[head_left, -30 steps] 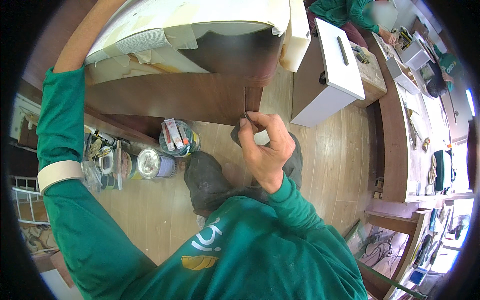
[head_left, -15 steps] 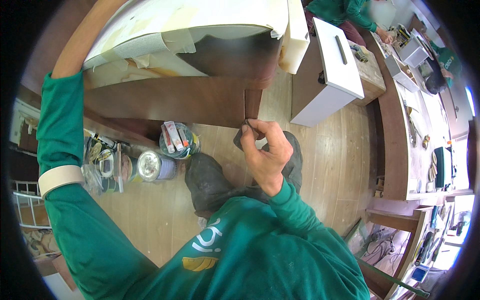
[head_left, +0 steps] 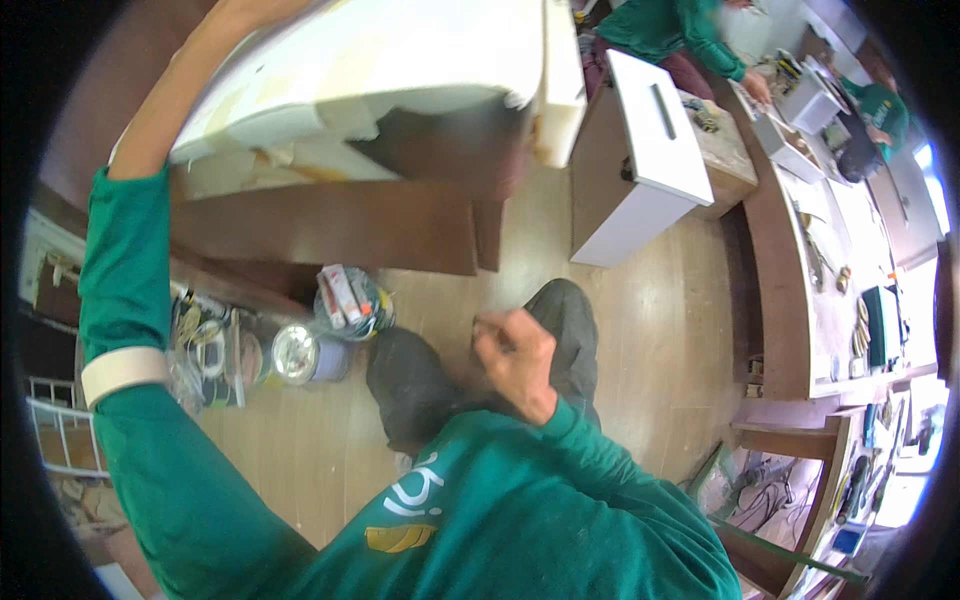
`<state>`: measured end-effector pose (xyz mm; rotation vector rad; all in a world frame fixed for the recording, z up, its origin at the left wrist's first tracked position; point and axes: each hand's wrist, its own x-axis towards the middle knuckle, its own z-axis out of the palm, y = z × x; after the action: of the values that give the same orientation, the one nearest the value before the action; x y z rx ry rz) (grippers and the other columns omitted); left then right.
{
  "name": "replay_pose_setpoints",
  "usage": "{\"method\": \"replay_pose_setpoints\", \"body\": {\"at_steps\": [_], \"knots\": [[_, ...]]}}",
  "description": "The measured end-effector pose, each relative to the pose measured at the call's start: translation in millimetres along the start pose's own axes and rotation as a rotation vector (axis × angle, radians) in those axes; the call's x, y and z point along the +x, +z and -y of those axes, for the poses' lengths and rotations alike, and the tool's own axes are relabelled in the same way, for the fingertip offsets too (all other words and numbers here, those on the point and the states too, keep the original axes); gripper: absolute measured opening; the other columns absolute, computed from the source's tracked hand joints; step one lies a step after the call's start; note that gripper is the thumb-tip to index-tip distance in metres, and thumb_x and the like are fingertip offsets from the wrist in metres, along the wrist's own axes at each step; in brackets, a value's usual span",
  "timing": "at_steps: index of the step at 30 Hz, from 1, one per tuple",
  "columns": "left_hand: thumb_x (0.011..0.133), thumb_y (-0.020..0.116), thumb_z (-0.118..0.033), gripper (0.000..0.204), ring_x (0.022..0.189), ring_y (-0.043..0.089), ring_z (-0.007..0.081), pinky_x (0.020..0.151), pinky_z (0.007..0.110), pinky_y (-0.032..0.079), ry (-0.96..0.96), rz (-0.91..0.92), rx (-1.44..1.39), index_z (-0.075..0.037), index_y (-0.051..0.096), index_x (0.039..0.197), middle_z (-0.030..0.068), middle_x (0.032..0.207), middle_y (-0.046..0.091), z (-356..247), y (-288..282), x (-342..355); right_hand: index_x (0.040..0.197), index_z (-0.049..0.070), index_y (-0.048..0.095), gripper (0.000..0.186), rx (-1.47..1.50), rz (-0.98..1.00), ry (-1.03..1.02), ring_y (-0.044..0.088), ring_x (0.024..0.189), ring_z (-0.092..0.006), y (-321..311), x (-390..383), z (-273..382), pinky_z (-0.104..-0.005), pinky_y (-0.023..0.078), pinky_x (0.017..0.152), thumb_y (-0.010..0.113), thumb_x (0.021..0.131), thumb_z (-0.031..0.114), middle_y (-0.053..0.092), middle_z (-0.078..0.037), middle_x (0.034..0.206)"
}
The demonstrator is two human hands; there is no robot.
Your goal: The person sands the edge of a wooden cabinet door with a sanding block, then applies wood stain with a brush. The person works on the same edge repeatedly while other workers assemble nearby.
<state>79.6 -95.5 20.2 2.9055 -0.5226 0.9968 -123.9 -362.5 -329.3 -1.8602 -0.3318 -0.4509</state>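
Observation:
A brown piece of furniture (head_left: 330, 228) stands before me, its top wrapped in pale foam or sheeting (head_left: 400, 50) held by strips of tape. My left hand (head_left: 252, 12) reaches over the wrapped top's far left edge; the frame cuts off its fingers. A roll of cream masking tape (head_left: 126, 374) circles my left sleeve. Above my knees, apart from the furniture's lower corner, is my right hand (head_left: 522, 358), blurred. Its fingers are curled together, with a small dark bit at the fingertips that I cannot make out.
On the floor at left stand a metal tin (head_left: 297, 356) and a tub (head_left: 372, 306) with tubes on its top. A white-fronted cabinet (head_left: 660, 130) stands at right. Beyond it runs a long workbench (head_left: 785, 300) with tools. Another person in a green sleeve (head_left: 712, 45) works at the back.
My right hand has drawn back from the furniture's lower corner toward my body, fingers still curled. My left hand stays on the wrapped top. The view has shifted slightly.

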Motion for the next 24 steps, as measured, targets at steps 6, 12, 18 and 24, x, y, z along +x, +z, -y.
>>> {"method": "replay_pose_setpoints", "body": {"at_steps": [6, 12, 18, 24], "knots": [[0.082, 0.073, -0.018, 0.028, 0.081, 0.067, 0.024, 0.077, 0.036, 0.054, 0.077, -0.028, -0.09, 0.001, 0.074, 0.102, 0.0144, 0.097, 0.07, 14.5, 27.5, 3.5, 0.111, 0.003, 0.074, 0.03, 0.032, -0.084, -0.011, 0.066, 0.067, -0.0175, -34.2, 22.9, -7.2, -0.0308, 0.054, 0.063, 0.074, 0.081, 0.006, 0.07, -0.011, 0.079], [0.078, 0.074, -0.013, 0.025, 0.078, 0.067, 0.0247, 0.074, 0.035, 0.054, 0.077, -0.075, -0.138, 0.003, 0.072, 0.098, 0.0151, 0.093, 0.068, 12.4, 21.1, 4.8, 0.156, -0.002, 0.035, 0.08, 0.516, -0.216, 0.185, 0.062, 0.078, -0.0089, -122.0, 111.7, 16.1, -0.0258, 0.052, 0.072, 0.07, 0.085, 0.002, 0.07, -0.007, 0.087], [0.078, 0.072, -0.005, 0.024, 0.075, 0.066, 0.0217, 0.074, 0.033, 0.053, 0.078, -0.067, -0.209, 0.004, 0.071, 0.101, 0.0139, 0.093, 0.067, 8.3, 23.0, 5.3, 0.163, -0.001, 0.007, 0.095, 0.648, -0.237, 0.055, 0.069, 0.078, -0.0153, -179.2, 156.9, 16.0, -0.027, 0.055, 0.074, 0.061, 0.084, -0.002, 0.072, -0.012, 0.092], [0.077, 0.068, -0.006, 0.025, 0.075, 0.065, 0.0237, 0.073, 0.036, 0.053, 0.082, -0.063, -0.128, 0.001, 0.073, 0.1, 0.015, 0.09, 0.066, 27.8, 20.4, -0.9, 0.163, 0.002, 0.016, 0.093, 0.723, -0.216, 0.125, 0.055, 0.072, -0.0075, -164.2, 162.8, 20.7, -0.0213, 0.042, 0.065, 0.066, 0.085, -0.001, 0.067, -0.004, 0.087]]}}
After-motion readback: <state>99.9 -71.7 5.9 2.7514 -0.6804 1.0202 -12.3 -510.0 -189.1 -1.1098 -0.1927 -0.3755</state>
